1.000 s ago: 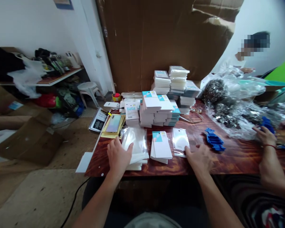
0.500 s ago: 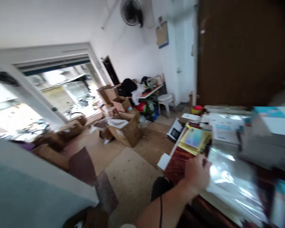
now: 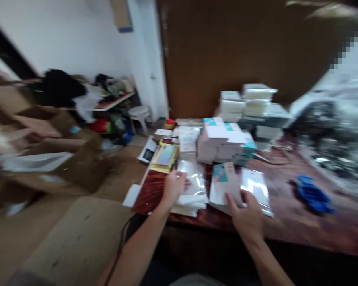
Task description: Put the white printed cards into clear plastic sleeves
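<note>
Right hand (image 3: 249, 217) at printed cards (image 3: 223, 190), lower centre, fingers parted. Left hand (image 3: 173, 187) by clear plastic sleeves (image 3: 197, 178); can't tell whether pinching.

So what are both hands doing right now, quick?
Left hand: at the clear bags, too blurry to tell open or closed.
Right hand: open, fingers at the white cards.

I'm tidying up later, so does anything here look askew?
Two things: the stack of clear plastic bags has uneven, splayed lower edges, and a white rectangular sheet juts past the left edge of the dark red wooden table. Blur hides finer damage.
</note>
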Demonstrator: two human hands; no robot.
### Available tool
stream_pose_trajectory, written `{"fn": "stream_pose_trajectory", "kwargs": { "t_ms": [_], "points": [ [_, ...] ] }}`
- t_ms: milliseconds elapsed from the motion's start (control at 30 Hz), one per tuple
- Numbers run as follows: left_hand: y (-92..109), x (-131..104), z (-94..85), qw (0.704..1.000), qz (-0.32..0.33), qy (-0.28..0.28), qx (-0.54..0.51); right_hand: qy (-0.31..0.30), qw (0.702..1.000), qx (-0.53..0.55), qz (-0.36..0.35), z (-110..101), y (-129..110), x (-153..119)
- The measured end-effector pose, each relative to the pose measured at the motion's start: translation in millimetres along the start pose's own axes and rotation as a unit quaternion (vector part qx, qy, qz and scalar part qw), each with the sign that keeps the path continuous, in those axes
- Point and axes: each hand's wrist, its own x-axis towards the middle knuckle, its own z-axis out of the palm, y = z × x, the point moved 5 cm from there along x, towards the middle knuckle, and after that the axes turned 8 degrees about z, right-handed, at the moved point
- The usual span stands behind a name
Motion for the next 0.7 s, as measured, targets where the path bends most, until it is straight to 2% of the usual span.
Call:
{"fn": "stream_pose_trajectory", "kwargs": {
  "t_ms": [67, 100, 133, 200, 300, 367, 433, 700],
  "points": [
    [-5.9, 12.1, 5.2, 0.999, -0.015, -0.032, -0.007, -0.017, 0.999, 0.044, 0.022, -21.8, 1.8, 6.2],
    [-8.0, 15.6, 7.4, 0.999, -0.019, -0.04, -0.005, -0.011, 0.997, 0.077, -0.002, -29.2, -3.1, 8.7],
    [-9.0, 16.9, 9.3, 0.999, -0.024, -0.044, -0.003, -0.017, 0.993, 0.111, -0.046, -34.2, -10.3, 9.9],
    [-7.6, 15.1, 11.5, 0.999, -0.031, -0.034, -0.003, -0.031, 0.973, 0.139, -0.18, -43.1, -26.3, 6.1],
    [-1.0, 9.8, 13.8, 0.999, -0.035, -0.004, -0.016, -0.105, 0.916, 0.11, -0.371, -49.8, -41.0, -10.9],
    [3.3, 7.7, 16.4, 0.999, -0.027, 0.002, -0.024, -0.142, 0.882, 0.07, -0.443, -52.2, -43.6, -20.6],
    [5.5, 6.2, 19.8, 0.999, -0.017, -0.006, -0.027, -0.147, 0.867, 0.025, -0.475, -53.2, -44.1, -24.5],
    [2.1, -1.6, 31.4, 0.998, -0.029, 0.001, -0.05, -0.103, 0.854, -0.104, -0.5, -44.8, -39.5, -12.3]
  ]
}}
